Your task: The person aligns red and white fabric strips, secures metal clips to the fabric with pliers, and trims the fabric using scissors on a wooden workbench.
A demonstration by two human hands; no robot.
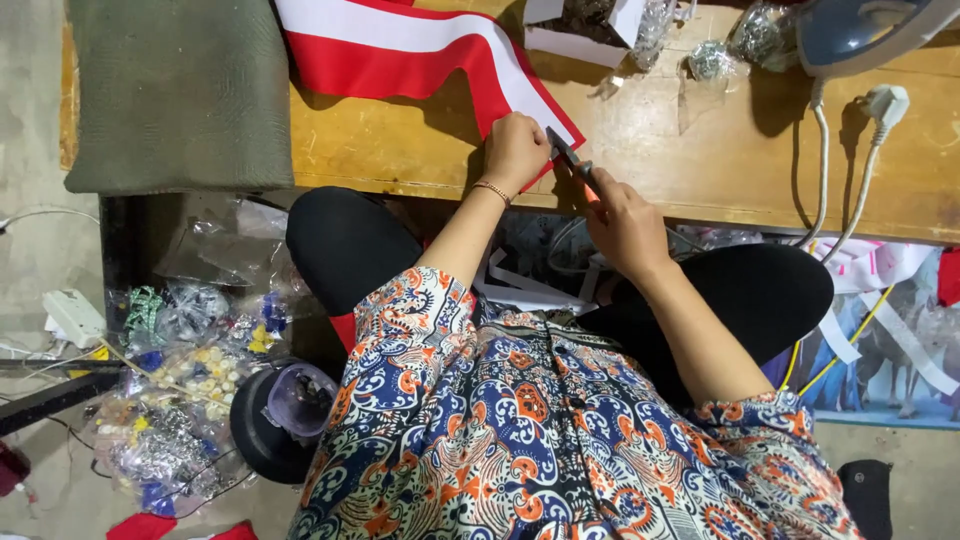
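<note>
- The left hand is curled into a loose fist, pressing down on the end of a red and white ribbon right at the near edge of the wooden table.
- The right hand is closed around the handles of a pair of dark scissors — the blades point up and away, meeting the ribbon's tip just beside the left hand's knuckles.
- The ribbon runs from that tip back across the table toward the far left, bending once on the way.
- A thin bracelet sits on the left wrist.
- A folded green cloth lies on the table's left end, well apart from the hands.
- At the far right corner there is an iron, its white cord and plug trailing over the wood.
- Small clear bags of shiny bits sit along the far edge — and on the floor to the left, more bags of beads.
</note>
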